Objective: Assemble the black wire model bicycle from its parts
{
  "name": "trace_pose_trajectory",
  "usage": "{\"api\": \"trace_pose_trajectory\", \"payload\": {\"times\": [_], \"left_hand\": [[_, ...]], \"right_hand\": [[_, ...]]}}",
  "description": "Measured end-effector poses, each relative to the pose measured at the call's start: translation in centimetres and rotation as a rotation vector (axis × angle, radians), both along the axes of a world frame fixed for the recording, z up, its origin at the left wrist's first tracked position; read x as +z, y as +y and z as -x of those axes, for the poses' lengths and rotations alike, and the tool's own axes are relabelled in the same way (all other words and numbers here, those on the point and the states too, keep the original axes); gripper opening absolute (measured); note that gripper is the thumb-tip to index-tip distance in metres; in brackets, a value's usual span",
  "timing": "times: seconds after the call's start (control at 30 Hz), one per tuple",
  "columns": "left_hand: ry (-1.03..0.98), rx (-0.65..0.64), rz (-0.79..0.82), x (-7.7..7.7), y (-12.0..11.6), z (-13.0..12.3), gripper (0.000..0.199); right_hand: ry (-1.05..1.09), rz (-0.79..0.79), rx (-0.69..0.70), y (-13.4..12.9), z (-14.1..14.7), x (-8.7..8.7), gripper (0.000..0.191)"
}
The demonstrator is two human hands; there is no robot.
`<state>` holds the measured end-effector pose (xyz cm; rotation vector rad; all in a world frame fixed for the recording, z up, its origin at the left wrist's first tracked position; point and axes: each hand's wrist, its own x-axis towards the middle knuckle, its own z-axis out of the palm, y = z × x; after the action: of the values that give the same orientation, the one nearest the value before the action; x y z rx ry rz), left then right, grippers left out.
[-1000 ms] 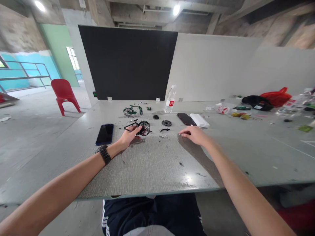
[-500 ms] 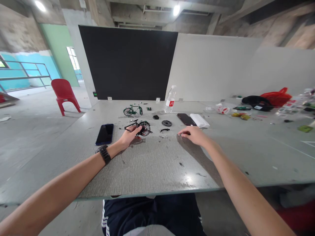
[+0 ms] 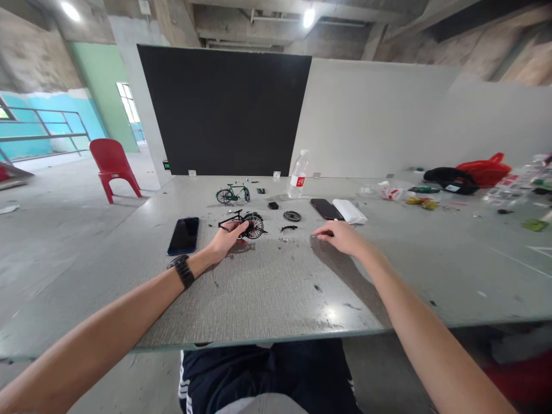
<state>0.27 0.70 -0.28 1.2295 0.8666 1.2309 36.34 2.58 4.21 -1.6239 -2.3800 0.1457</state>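
My left hand [image 3: 225, 240] is closed around a partly built black model bicycle [image 3: 256, 226], thumb on it beside the spoked wheel. Some of the frame is hidden by my fingers. To the right, my right hand [image 3: 337, 235] rests low at the table with fingertips pinched together; whatever small piece is at the tips is too tiny to name. Between the hands lie a loose spoked wheel [image 3: 292, 216], a thin black curved part [image 3: 288, 228] and several tiny bits [image 3: 283, 240]. Behind the left hand stands a green model bicycle [image 3: 233, 194].
A dark phone [image 3: 183, 236] lies left of my left hand. Beyond the right hand are another dark phone [image 3: 326, 209] and a white box-like item [image 3: 350, 211]. A water bottle [image 3: 298, 175] stands near the black panel [image 3: 228, 109]. Clutter with a red bag [image 3: 485, 171] fills the far right.
Hardly anything differs. My right fingertips have shifted very slightly at the table surface; my left hand keeps the black bicycle in the same place.
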Motion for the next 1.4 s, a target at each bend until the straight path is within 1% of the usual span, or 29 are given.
{"api": "trace_pose_trajectory", "payload": {"times": [0.37,0.53,1.0,1.4], "left_hand": [[0.023,0.002,-0.020,-0.12,0.16,0.03,0.042],[0.029,-0.002,-0.021,-0.12,0.18,0.03,0.043],[0.045,-0.007,-0.024,-0.03,0.00,0.13,0.042],[0.063,-0.014,-0.046,-0.16,0.14,0.18,0.041]], "right_hand": [[-0.007,-0.006,0.013,-0.07,0.23,-0.01,0.025],[-0.038,-0.032,0.023,-0.12,0.51,-0.03,0.025],[-0.011,-0.029,0.036,-0.23,0.69,-0.11,0.025],[-0.014,-0.040,0.045,0.19,0.50,-0.57,0.024]]}}
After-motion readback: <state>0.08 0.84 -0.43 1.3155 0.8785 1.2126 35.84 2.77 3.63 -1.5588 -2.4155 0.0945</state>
